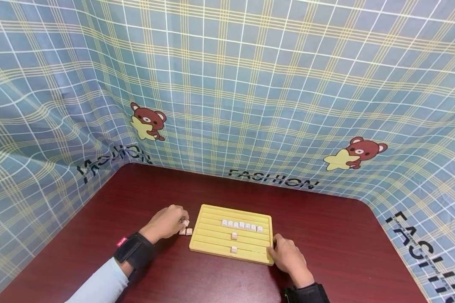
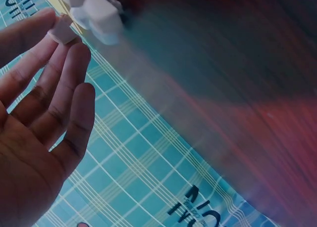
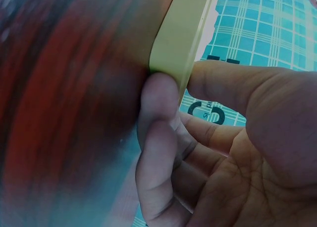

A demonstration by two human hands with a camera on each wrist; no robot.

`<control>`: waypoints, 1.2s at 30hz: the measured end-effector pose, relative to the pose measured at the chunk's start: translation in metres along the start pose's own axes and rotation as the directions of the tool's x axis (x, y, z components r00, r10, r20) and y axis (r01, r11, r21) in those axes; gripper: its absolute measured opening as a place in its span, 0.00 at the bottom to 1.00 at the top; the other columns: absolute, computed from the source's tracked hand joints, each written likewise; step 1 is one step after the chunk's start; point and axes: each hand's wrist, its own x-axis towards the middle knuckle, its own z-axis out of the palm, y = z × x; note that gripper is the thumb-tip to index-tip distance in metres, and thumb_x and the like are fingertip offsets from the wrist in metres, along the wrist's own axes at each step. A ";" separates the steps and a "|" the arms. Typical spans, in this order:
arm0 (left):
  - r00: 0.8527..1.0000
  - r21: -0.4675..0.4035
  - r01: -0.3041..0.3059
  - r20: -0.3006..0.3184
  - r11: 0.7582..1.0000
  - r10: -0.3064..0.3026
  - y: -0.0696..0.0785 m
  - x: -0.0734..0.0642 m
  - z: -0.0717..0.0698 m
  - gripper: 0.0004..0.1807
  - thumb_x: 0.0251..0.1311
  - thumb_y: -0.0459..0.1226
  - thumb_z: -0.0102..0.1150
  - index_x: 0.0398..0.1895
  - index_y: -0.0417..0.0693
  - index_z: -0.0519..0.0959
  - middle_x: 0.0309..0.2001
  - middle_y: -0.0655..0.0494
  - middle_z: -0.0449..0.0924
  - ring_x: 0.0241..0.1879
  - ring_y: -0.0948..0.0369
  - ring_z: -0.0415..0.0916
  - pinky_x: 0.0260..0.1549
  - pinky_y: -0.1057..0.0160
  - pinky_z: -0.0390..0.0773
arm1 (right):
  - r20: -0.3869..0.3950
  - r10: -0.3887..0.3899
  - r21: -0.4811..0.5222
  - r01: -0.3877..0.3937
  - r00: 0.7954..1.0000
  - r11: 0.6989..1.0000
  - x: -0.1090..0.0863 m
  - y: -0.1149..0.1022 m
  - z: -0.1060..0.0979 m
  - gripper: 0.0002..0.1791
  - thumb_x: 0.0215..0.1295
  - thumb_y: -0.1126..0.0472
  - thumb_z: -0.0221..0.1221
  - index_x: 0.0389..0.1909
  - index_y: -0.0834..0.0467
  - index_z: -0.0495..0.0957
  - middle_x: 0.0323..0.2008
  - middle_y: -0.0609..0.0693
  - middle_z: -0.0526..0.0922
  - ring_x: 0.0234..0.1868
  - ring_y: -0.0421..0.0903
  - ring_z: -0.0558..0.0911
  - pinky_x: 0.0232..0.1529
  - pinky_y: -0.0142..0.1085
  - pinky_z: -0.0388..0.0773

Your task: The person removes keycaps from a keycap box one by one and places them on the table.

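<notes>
My left hand [image 1: 167,222] pinches a small pale keycap [image 2: 63,31] between thumb and fingertips, left of the yellow ridged tray [image 1: 208,243]. Close under that hand, a couple of loose keycaps [image 1: 189,231] lie on the table; in the left wrist view, loose pale keycaps [image 2: 101,14] appear beside the fingers. At the tray's right front corner, my right hand [image 1: 289,256] grips the edge, thumb on the upper face and fingers curled against the side. On the tray, a row of several white keycaps [image 1: 242,225] stands in an upper groove. Single keycaps [image 1: 234,236] sit in two lower grooves.
The dark red table [image 1: 155,269] carries the tray near its middle. A blue checked cloth [image 1: 227,97] with bear pictures and lettering hangs behind the table and along both sides.
</notes>
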 end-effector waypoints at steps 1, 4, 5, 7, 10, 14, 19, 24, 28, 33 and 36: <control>1.000 0.001 0.005 -0.001 1.000 -0.005 -0.002 -0.001 -0.001 0.04 0.56 0.32 0.66 0.35 0.45 0.85 0.34 0.54 0.82 0.30 0.64 0.74 0.28 0.65 0.73 | 0.002 0.003 0.003 -0.003 1.000 1.000 0.000 0.000 0.000 0.15 0.66 0.55 0.60 0.48 0.58 0.74 0.27 0.48 0.74 0.26 0.45 0.74 0.27 0.40 0.68; 1.000 0.002 0.014 -0.005 1.000 -0.014 -0.007 -0.003 -0.003 0.05 0.55 0.32 0.67 0.36 0.44 0.85 0.35 0.54 0.82 0.31 0.63 0.75 0.29 0.65 0.74 | 0.006 0.011 0.014 -0.011 1.000 1.000 0.000 0.001 0.001 0.15 0.66 0.55 0.60 0.48 0.58 0.74 0.27 0.48 0.74 0.26 0.45 0.74 0.27 0.39 0.67; 1.000 0.000 0.017 -0.006 1.000 -0.017 -0.008 -0.004 -0.004 0.05 0.55 0.32 0.67 0.36 0.44 0.85 0.35 0.54 0.82 0.32 0.63 0.76 0.30 0.64 0.74 | 0.004 0.010 0.014 -0.010 1.000 1.000 0.000 0.002 0.002 0.15 0.66 0.55 0.60 0.48 0.58 0.74 0.26 0.48 0.74 0.26 0.45 0.73 0.27 0.39 0.67; 1.000 0.003 0.021 -0.009 1.000 -0.021 -0.011 -0.005 -0.006 0.06 0.55 0.32 0.67 0.36 0.44 0.85 0.35 0.54 0.83 0.33 0.62 0.77 0.31 0.63 0.75 | 0.001 0.011 0.014 -0.011 1.000 1.000 0.000 0.002 0.003 0.15 0.66 0.55 0.60 0.48 0.58 0.74 0.26 0.48 0.74 0.26 0.44 0.73 0.27 0.39 0.67; 1.000 0.012 0.023 -0.008 1.000 -0.023 -0.016 -0.005 -0.007 0.06 0.54 0.32 0.67 0.36 0.44 0.85 0.35 0.54 0.83 0.33 0.62 0.78 0.31 0.63 0.75 | -0.015 0.006 0.009 -0.006 1.000 1.000 0.000 0.003 0.004 0.13 0.65 0.55 0.60 0.46 0.58 0.75 0.26 0.48 0.74 0.26 0.44 0.73 0.27 0.39 0.67; 1.000 0.024 0.022 0.000 0.999 -0.022 -0.022 -0.005 -0.007 0.05 0.55 0.32 0.67 0.35 0.44 0.85 0.34 0.54 0.82 0.30 0.63 0.76 0.29 0.63 0.74 | -0.036 -0.001 0.001 0.001 0.999 1.000 0.000 0.003 0.003 0.12 0.65 0.55 0.61 0.45 0.57 0.75 0.26 0.48 0.74 0.27 0.44 0.74 0.26 0.40 0.68; 0.999 0.031 0.038 -0.002 0.999 -0.038 -0.028 -0.004 -0.004 0.03 0.55 0.32 0.67 0.33 0.45 0.84 0.32 0.55 0.82 0.27 0.65 0.73 0.27 0.64 0.73 | -0.029 -0.007 0.000 0.007 1.000 1.000 0.001 0.002 0.002 0.13 0.65 0.55 0.61 0.45 0.58 0.74 0.26 0.48 0.74 0.26 0.44 0.73 0.26 0.39 0.67; 0.999 0.037 0.048 0.008 0.998 -0.048 -0.032 -0.004 0.002 0.03 0.54 0.32 0.67 0.32 0.46 0.84 0.32 0.55 0.81 0.27 0.65 0.72 0.28 0.63 0.73 | -0.018 -0.010 0.009 0.010 1.000 1.000 0.001 0.003 0.004 0.13 0.65 0.55 0.61 0.45 0.57 0.74 0.26 0.48 0.74 0.25 0.44 0.73 0.26 0.38 0.67; 0.998 0.028 0.063 0.022 0.998 -0.064 -0.034 -0.004 0.005 0.03 0.54 0.31 0.67 0.32 0.45 0.84 0.33 0.55 0.82 0.27 0.64 0.72 0.28 0.63 0.73 | -0.012 -0.019 0.011 0.019 1.000 1.000 0.002 0.004 0.006 0.13 0.66 0.55 0.61 0.45 0.57 0.74 0.26 0.48 0.74 0.25 0.44 0.73 0.26 0.38 0.67; 0.998 0.049 0.059 0.012 0.997 -0.059 -0.035 -0.003 0.005 0.04 0.53 0.31 0.67 0.32 0.45 0.84 0.33 0.53 0.82 0.28 0.63 0.72 0.28 0.62 0.74 | -0.014 -0.015 0.005 0.015 1.000 1.000 0.002 0.003 0.004 0.13 0.65 0.55 0.61 0.45 0.58 0.74 0.25 0.48 0.73 0.25 0.44 0.73 0.26 0.38 0.66; 0.998 0.051 0.067 0.018 0.996 -0.068 -0.035 -0.001 0.006 0.04 0.54 0.31 0.67 0.33 0.45 0.84 0.34 0.53 0.82 0.28 0.63 0.72 0.28 0.62 0.74 | -0.016 -0.002 0.008 0.002 1.000 1.000 0.002 0.003 0.002 0.13 0.65 0.55 0.61 0.45 0.57 0.74 0.25 0.48 0.73 0.25 0.44 0.73 0.26 0.38 0.66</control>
